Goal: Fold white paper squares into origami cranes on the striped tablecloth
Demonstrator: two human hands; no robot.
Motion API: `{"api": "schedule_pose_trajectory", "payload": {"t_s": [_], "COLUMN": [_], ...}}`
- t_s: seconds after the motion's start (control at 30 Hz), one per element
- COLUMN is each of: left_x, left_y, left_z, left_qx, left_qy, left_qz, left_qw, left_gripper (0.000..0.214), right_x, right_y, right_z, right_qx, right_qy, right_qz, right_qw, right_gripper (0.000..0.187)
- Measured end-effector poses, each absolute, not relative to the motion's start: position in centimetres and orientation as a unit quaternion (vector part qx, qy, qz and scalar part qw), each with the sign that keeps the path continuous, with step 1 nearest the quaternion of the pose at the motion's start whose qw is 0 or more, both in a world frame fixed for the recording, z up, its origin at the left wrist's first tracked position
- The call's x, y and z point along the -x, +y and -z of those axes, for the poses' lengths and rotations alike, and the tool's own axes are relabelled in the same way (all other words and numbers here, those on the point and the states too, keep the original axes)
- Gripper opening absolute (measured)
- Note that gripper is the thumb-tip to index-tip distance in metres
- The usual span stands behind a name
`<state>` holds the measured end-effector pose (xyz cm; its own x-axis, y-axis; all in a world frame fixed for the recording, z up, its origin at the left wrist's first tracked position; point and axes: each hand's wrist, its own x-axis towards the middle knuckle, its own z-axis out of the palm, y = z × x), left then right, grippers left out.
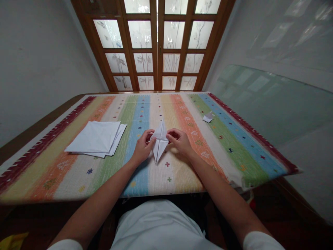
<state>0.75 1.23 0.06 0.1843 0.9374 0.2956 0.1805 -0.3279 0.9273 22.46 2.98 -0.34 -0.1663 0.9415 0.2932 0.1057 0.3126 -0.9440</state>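
Note:
A white folded paper [159, 143], shaped like a long diamond with pointed ends and a split down its lower half, is held between my hands just above or on the striped tablecloth [171, 177]. My left hand [144, 146] pinches its left side, thumb on top and fingers behind the edge. On the opposite side, my right hand [180, 141] grips the right corner between thumb and forefinger. The paper's lower tip points toward me and its upper tip toward the doors.
Several white paper sheets [93, 137] lie stacked at the left. A small folded white paper [208, 117] rests on the right part of the cloth. Wooden doors with glass panes [142, 34] stand behind the table, and a pale glass panel [260, 100] leans along the right wall.

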Motion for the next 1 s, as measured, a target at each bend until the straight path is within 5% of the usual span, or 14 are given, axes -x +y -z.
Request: {"api": "schedule_pose_trajectory", "payload": {"t_s": [0.13,0.3,0.5,0.73,1.0], "left_x": [-0.5,-0.3,-0.3,-0.2,-0.3], "left_y": [1.7,1.8,1.6,1.4,1.1], "left_z": [0.6,0.6,0.7,1.0,0.5], "left_qx": [-0.628,-0.674,-0.766,-0.857,-0.871], "left_qy": [0.454,0.486,0.455,0.389,0.385], "left_qz": [-0.497,-0.458,-0.395,-0.263,-0.235], "left_qw": [0.39,0.316,0.223,0.21,0.195], "left_gripper": [0.032,0.013,0.026,0.022,0.036], "right_x": [-22.3,-22.4,-23.1,-24.0,-24.2], "right_y": [2.9,2.5,2.9,2.6,2.5], "right_z": [0.5,0.1,0.4,0.5,0.3], "right_qx": [0.395,0.394,0.478,0.481,0.361], "right_qy": [-0.618,-0.691,-0.706,-0.808,-0.86], "right_qz": [-0.446,-0.365,-0.266,-0.194,-0.135], "right_qw": [0.513,0.484,0.45,0.279,0.335], "right_gripper": [0.046,0.014,0.016,0.021,0.028]}}
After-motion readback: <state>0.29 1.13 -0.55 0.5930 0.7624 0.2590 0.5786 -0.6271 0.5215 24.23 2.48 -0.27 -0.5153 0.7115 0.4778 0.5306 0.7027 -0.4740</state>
